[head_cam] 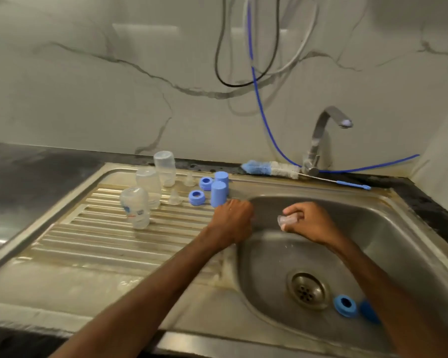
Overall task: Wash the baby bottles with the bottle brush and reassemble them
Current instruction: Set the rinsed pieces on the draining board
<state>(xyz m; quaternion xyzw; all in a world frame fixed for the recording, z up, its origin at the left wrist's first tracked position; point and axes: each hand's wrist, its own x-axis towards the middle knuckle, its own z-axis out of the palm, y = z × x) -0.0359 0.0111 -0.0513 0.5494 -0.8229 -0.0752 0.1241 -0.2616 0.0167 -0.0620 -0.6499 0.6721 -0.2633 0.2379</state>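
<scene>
Pinching teat, right hand; left fist at basin edge.

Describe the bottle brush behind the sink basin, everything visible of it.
The bottle brush lies flat along the back edge of the sink, nothing holding it. Its fluffy bristle head points left, blue at the tip and white toward the shaft. A thin pale shaft runs right, past the base of the tap, to a slim blue handle. A blue hose passes the white bristles; contact cannot be told.
</scene>
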